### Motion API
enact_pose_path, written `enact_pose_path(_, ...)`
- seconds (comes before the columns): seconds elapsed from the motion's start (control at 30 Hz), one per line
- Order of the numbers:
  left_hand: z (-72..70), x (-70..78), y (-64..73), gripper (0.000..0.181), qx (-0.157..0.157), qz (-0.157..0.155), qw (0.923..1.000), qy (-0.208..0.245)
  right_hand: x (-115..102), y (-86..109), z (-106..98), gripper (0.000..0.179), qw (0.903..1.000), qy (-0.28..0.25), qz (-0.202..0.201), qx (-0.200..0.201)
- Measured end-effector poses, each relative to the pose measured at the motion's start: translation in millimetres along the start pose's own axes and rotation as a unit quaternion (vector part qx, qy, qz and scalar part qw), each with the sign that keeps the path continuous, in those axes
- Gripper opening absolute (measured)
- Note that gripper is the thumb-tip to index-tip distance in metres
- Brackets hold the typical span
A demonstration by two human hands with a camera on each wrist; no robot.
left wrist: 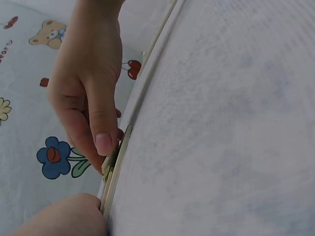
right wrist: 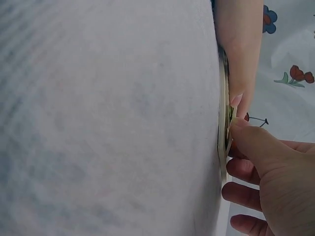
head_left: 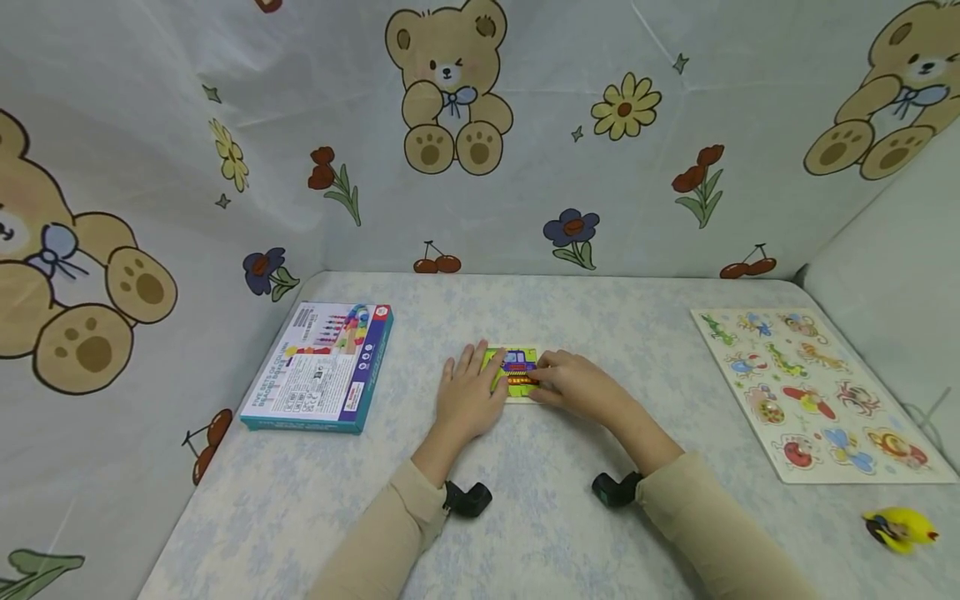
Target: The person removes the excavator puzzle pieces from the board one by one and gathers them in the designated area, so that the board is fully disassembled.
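Note:
A small green puzzle board [head_left: 516, 357] with a blue and purple vehicle picture lies flat in the middle of the table. My left hand [head_left: 471, 398] rests over its left side with the fingers straight, covering that edge. From the right, my right hand [head_left: 581, 385] pinches a puzzle piece [right wrist: 232, 129] between thumb and fingers. That piece is tilted up a little from the board, as the right wrist view shows. Seen edge-on in the left wrist view, the board [left wrist: 114, 189] is thin and pale. The fingers hide most of the piece's picture.
A boxed toy [head_left: 315, 367] with a teal side lies at the left. On the right is a white board [head_left: 806, 396] of animal and insect pictures, with a yellow duck toy [head_left: 900, 529] nearer the front. A bear-patterned curtain [head_left: 525, 183] rises behind the table.

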State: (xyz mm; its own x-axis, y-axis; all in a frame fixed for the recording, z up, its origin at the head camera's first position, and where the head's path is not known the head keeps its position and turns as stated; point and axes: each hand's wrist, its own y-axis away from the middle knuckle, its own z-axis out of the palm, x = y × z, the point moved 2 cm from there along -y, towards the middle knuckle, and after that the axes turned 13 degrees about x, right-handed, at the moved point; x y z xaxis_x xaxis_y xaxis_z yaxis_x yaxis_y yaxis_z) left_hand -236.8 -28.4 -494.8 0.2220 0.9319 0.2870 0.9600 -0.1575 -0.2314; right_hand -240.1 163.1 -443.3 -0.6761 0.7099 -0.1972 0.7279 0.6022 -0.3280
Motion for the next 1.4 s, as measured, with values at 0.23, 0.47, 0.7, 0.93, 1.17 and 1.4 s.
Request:
enact_pose_path(0.23,-1.4,0.7,0.5,0.056,0.000,-0.001,1.0000,0.006,1.2,5.6,-3.4,0.032,0.9997,-0.024,-0.005,0.008)
enact_pose_path(0.47,-2.1,0.3,0.0,0.056,-0.002,-0.001,1.0000,0.004,1.2,5.7,-1.6,0.035,0.9975,-0.055,0.045,0.005)
enact_pose_path(0.7,-1.8,0.1,-0.2,0.057,-0.002,-0.002,0.9999,0.013,1.6,6.5,-3.1,0.034,0.9963,-0.070,0.049,-0.004)
enact_pose_path(0.93,-1.4,0.2,0.2,0.056,0.003,-0.004,0.9998,0.018,4.1,10.8,-3.7,0.031,0.9941,-0.089,0.062,-0.003)
enact_pose_path(1.17,-1.5,-0.4,0.6,0.054,0.003,-0.001,0.9999,0.014,4.5,9.0,-1.2,0.039,0.9923,-0.088,0.086,-0.014)
enact_pose_path(1.4,-3.2,0.2,0.9,0.053,0.001,-0.007,0.9997,0.023,6.7,4.9,2.2,0.037,0.9784,-0.146,0.144,-0.024)
